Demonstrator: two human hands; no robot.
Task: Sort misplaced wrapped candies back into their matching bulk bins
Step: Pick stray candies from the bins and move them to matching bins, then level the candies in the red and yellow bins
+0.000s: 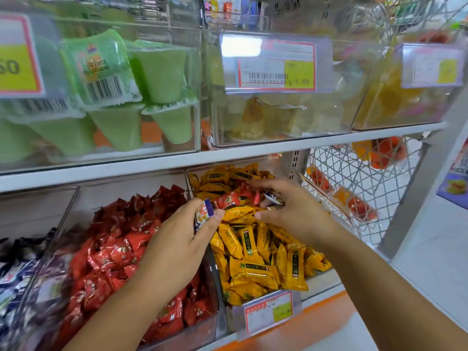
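On the lower shelf, three clear bins stand side by side: dark blue-and-white candies (15, 272) at the left, red candies (106, 249) in the middle, yellow candies (255, 252) at the right. My left hand (182, 239) holds blue-and-white wrapped candies (203, 211) over the divider between the red and yellow bins. My right hand (291, 211) reaches into the yellow bin and pinches another blue-and-white candy (272, 198). A few red candies (229, 200) lie among the yellow ones near my fingers.
The upper shelf (228, 154) carries clear bins of green jelly cups (131, 97) and pale and yellow cups, with price tags (276, 64) in front. A wire basket (354, 178) with red and orange items hangs at the right. A price tag (268, 311) fronts the yellow bin.
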